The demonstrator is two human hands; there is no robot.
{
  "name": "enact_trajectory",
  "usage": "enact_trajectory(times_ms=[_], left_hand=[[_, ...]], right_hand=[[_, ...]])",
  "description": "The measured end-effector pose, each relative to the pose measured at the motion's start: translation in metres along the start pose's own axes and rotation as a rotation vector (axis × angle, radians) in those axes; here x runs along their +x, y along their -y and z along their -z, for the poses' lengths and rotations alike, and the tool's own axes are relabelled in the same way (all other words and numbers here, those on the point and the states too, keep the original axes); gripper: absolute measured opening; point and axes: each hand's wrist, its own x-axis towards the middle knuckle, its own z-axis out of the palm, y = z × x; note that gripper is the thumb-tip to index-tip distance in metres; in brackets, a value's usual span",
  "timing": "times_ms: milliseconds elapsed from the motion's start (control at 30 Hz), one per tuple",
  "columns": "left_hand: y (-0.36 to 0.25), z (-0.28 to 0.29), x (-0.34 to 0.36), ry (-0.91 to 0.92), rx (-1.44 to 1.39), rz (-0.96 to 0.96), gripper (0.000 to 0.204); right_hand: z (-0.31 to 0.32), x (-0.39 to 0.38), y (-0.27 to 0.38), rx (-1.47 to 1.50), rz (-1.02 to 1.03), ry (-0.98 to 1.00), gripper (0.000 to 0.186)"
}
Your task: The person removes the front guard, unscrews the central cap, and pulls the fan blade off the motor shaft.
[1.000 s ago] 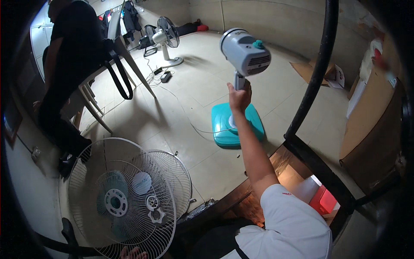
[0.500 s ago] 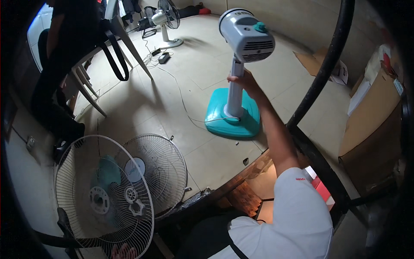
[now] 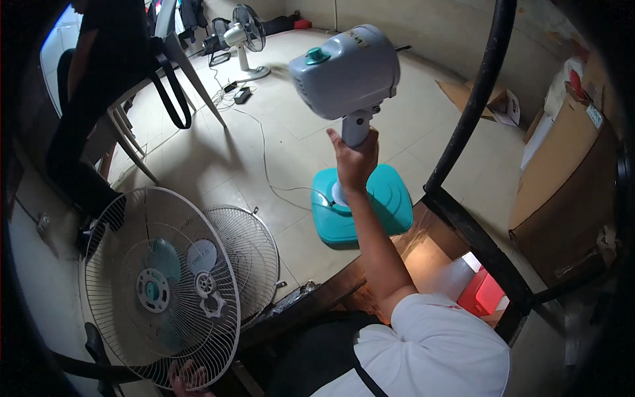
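Grey plastic fan body (image 3: pixel 347 73) stands ahead on a turquoise square base (image 3: pixel 390 198), long axis up; right hand (image 3: pixel 357 157) wraps its neck, housing just above. Left hand (image 3: pixel 186 377), farther off, at lower rim of white round wire grille (image 3: pixel 164 289); finger closure unclear.

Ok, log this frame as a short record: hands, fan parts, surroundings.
Right hand: wrapped around the fan's neck, under the grey motor housing
Left hand: at the lower edge of the white wire guard, fingers visible through wires; grip unclear
Base: teal, on tiled floor
Second wire guard: partly behind the first
Background: pedestal fan, chair, person in dark clothes
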Motion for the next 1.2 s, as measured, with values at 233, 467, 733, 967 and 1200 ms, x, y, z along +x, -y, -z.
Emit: enact_trajectory(times_ms=[233,467,733,967,1200], left_hand=[[-0.033,-0.028,0.012,-0.345,-0.371,0.274,0.064],[0.001,-0.007,0.008,-0.034,0.042,-0.091,0.057],[0.027,-0.01,0.001,-0.173,-0.133,0.078,0.062],[-0.029,-0.04,0.026,-0.281,-0.283,0.37,0.08],[-0.06,-0.054,0.043,-0.683,-0.58,0.661,0.051]], right_hand=[[0.006,0.045,-0.05,0.535,-0.147,0.932,0.049],[0.002,-0.014,0.0,0.564,-0.239,0.593,0.05],[-0.032,-0.053,0.02,0.239,-0.002,0.168,0.061],[-0.051,-0.054,0.024,0.024,0.054,-0.01,0.068],[-0.087,-0.066,-0.016,0.015,0.186,0.059,0.064]])
